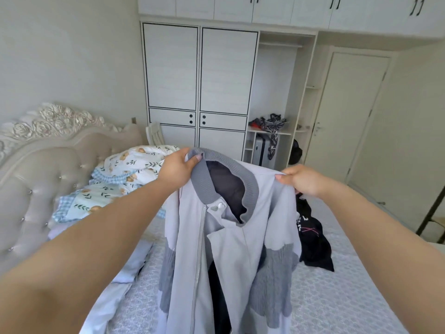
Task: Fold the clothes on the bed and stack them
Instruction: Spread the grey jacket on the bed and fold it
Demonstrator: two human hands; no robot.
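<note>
I hold a pale lilac zip jacket [231, 256] with grey ribbed collar and cuffs up in the air over the bed [337, 297]. My left hand [177, 168] grips the grey collar at its left end. My right hand [301, 179] pinches the jacket's right shoulder. The jacket hangs down with its dark lining showing and the zip partly undone. A black garment [313, 242] with pink and white print lies crumpled on the bed behind the jacket, to the right. Light blue clothes [134, 263] lie on the bed at the lower left.
A floral quilt [125, 174] is heaped by the padded headboard [43, 179] on the left. A white wardrobe [199, 80] stands beyond the bed, with an open section holding dark clothes and a suitcase [261, 150]. A closed door [349, 112] is on the right.
</note>
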